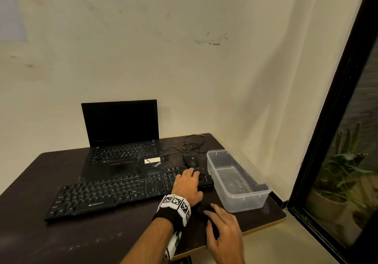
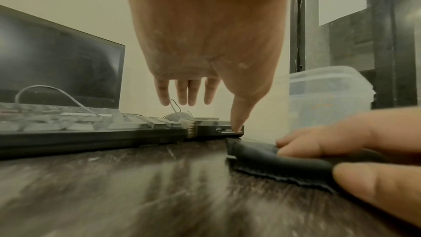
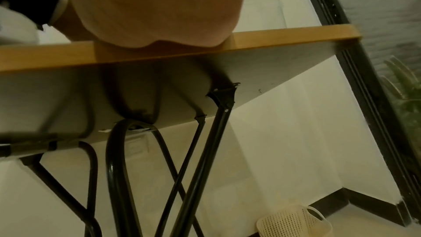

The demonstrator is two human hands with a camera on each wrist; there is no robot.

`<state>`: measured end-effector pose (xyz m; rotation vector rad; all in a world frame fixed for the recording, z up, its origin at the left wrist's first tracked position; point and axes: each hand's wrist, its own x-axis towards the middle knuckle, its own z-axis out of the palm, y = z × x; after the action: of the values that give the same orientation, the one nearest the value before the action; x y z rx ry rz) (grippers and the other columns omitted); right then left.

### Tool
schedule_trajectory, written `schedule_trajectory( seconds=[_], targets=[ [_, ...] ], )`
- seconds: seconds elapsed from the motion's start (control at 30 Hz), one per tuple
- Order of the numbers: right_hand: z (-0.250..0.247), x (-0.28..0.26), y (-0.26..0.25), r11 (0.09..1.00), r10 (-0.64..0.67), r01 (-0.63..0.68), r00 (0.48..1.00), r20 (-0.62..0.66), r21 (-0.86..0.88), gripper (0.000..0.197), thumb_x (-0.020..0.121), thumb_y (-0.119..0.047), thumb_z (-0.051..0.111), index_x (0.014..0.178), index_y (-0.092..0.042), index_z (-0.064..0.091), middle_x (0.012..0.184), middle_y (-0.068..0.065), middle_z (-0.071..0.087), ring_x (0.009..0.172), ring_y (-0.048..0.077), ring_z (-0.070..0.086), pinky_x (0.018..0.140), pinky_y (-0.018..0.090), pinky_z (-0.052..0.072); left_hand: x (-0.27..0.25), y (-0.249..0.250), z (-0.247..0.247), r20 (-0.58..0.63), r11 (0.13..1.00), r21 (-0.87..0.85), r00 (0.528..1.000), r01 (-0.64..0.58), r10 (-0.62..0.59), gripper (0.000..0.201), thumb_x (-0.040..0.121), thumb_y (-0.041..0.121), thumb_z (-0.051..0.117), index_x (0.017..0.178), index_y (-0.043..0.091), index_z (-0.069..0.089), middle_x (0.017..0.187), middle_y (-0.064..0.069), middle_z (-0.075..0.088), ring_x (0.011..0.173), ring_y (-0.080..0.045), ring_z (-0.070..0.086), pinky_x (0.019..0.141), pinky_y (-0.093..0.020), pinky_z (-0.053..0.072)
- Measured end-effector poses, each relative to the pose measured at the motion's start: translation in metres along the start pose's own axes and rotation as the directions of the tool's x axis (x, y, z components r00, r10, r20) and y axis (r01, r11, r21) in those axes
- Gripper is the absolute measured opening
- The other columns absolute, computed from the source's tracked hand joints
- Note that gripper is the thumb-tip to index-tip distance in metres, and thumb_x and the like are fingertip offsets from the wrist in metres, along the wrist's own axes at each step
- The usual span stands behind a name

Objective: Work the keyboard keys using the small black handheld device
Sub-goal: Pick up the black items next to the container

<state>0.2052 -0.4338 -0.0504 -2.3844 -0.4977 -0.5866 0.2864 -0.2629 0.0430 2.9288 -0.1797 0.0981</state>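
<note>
The left hand [image 1: 187, 184] is lying with straight, relaxed fingers across the right end of the black full-size keyboard [image 1: 106, 192] on the dark table [image 1: 81, 241], while the right hand [image 1: 225, 233] is grasping the small black handheld device [image 1: 204, 207] just beside it.

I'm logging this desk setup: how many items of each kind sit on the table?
Laptop: 1
Keyboard: 1
Mouse: 1
Clear plastic tub: 1
Black soft item under the right hand: 1
Total: 5
</note>
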Motion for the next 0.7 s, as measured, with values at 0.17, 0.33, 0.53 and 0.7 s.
schedule_trajectory(
  seconds=[0.17,0.33,0.53,0.7],
  targets=[
    [0.008,0.003,0.007,0.998,0.004,0.0,0.998,-0.061,0.062,0.033,0.072,-0.026,0.075,0.103,-0.034,0.083,0.124,-0.012,0.077,0.116,-0.001,0.064,0.1,0.016,0.044,0.018,0.006,0.006,0.155,0.995,0.075,0.985,0.062,-0.073,0.076,0.096,0.031,0.067,0.162,0.016,0.031,0.162,-0.012,0.037,0.151,-0.033,0.036,0.125,-0.049,0.029],
    [0.006,0.004,0.008,0.998,0.0,0.004,0.997,-0.072,0.063,0.04,0.069,-0.029,0.08,0.108,-0.036,0.082,0.121,-0.018,0.077,0.114,-0.003,0.065,0.096,0.021,0.051,0.004,0.008,0.006,0.06,0.994,0.101,0.997,0.044,-0.051,0.063,0.097,0.032,0.064,0.154,0.016,0.045,0.151,-0.009,0.047,0.137,-0.03,0.05,0.117,-0.042,0.036],
    [0.001,0.004,0.002,0.997,-0.003,0.01,0.996,-0.086,0.072,0.032,0.07,-0.022,0.081,0.1,-0.034,0.082,0.113,-0.019,0.078,0.109,-0.002,0.067,0.091,0.019,0.048,-0.037,0.003,0.005,-0.019,0.995,-0.095,1.0,-0.017,0.016,0.06,0.094,0.033,0.065,0.15,0.023,0.05,0.138,-0.001,0.049,0.13,-0.023,0.052,0.11,-0.037,0.045],
    [-0.014,0.007,-0.016,0.997,0.073,-0.073,0.997,0.019,0.004,0.02,0.078,-0.018,0.072,0.092,-0.032,0.074,0.096,-0.02,0.073,0.094,0.002,0.066,0.08,0.016,0.042,-0.077,0.0,-0.007,-0.068,0.971,-0.24,0.997,0.027,-0.044,0.062,0.096,0.036,0.067,0.152,0.024,0.045,0.138,0.0,0.041,0.124,-0.024,0.057,0.106,-0.036,0.048]
  ],
)
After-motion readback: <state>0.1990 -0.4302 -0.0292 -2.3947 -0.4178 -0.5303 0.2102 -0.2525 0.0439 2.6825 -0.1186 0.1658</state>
